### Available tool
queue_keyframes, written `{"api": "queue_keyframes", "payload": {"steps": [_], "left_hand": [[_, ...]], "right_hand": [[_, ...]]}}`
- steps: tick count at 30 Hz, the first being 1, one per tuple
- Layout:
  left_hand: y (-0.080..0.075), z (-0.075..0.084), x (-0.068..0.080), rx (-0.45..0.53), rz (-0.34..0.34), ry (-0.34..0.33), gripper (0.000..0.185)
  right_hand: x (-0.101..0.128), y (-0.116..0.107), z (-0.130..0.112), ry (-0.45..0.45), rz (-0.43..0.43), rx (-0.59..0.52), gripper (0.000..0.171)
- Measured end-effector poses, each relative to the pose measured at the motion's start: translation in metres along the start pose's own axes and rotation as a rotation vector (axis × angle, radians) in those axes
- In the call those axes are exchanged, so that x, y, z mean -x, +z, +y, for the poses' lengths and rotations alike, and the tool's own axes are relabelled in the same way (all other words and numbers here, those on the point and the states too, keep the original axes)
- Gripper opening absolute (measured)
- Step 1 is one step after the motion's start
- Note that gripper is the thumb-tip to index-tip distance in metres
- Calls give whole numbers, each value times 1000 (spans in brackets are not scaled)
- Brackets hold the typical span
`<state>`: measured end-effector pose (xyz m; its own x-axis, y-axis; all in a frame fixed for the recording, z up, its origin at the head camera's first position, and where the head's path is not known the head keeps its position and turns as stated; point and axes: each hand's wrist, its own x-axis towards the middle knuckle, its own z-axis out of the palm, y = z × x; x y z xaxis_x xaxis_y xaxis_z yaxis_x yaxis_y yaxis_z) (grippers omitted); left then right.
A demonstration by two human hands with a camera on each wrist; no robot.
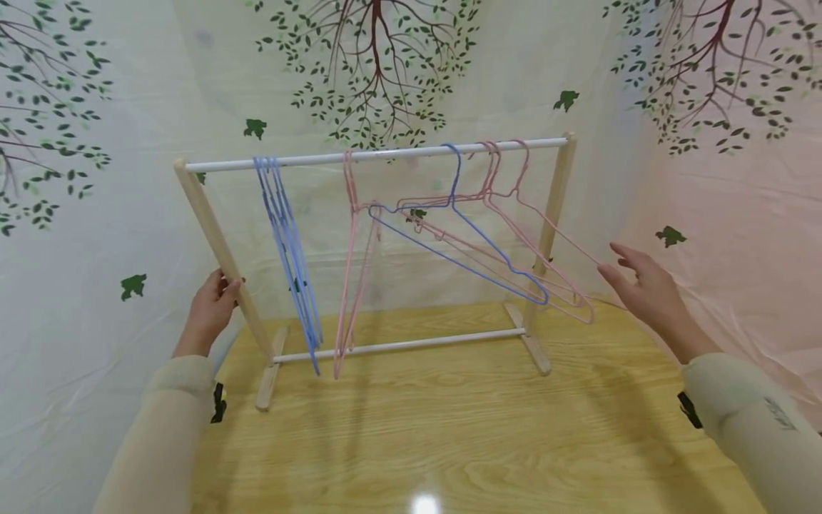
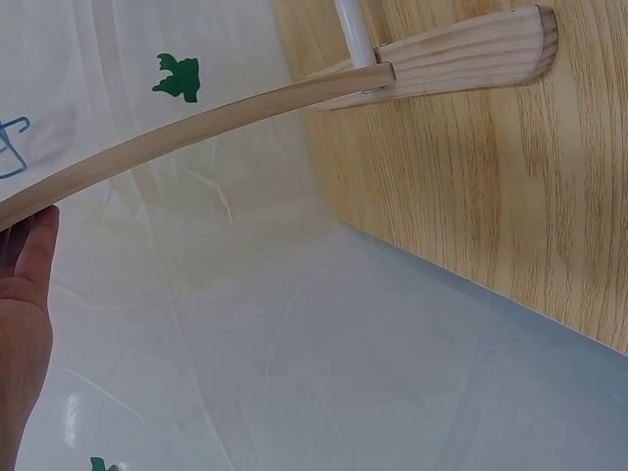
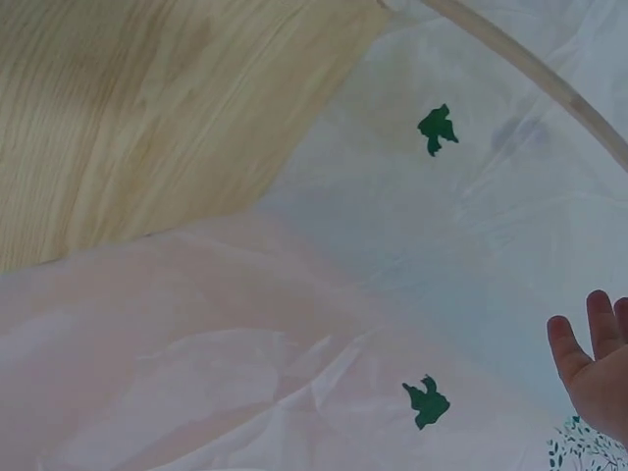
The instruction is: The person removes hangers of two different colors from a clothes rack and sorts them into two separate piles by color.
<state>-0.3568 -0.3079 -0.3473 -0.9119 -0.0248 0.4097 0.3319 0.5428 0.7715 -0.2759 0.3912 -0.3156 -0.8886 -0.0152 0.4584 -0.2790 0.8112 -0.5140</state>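
Observation:
A small wooden garment rack (image 1: 208, 235) with a white top bar (image 1: 392, 153) stands on the table. My left hand (image 1: 212, 307) holds its left post partway up, thumb in front; in the left wrist view the fingers (image 2: 37, 257) pass behind that post. To the right, my right hand (image 1: 651, 296) is raised with fingers extended, beside the outer end of a pink hanger (image 1: 559, 227). Several blue hangers (image 1: 289, 250) hang bunched at the left, with pink hangers (image 1: 347, 285) right of them. One blue hanger (image 1: 452, 250) hangs turned toward me, overlapping more pink hangers (image 1: 497, 196).
A white lower bar (image 1: 424, 344) joins the rack's two wooden feet (image 1: 536, 350). The wood-grain table (image 1: 417, 421) extends in front of the rack. Pale sheeting (image 1: 218, 78) printed with trees and leaves surrounds the table on the back and sides.

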Motion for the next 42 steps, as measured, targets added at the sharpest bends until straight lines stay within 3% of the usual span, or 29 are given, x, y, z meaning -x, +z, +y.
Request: {"api": "queue_keyframes", "payload": {"steps": [6, 16, 33, 42], "left_hand": [[0, 0, 3, -41, 23, 19, 46], [0, -2, 3, -62, 35, 26, 46], [1, -1, 4, -2, 8, -13, 45], [1, 1, 3, 13, 4, -55, 48]], "right_hand": [[-9, 0, -15, 39, -1, -76, 67], [-22, 4, -35, 82, 18, -103, 69], [-30, 13, -44, 46, 79, -48, 45], [-29, 17, -48, 4, 102, -92, 35]]}}
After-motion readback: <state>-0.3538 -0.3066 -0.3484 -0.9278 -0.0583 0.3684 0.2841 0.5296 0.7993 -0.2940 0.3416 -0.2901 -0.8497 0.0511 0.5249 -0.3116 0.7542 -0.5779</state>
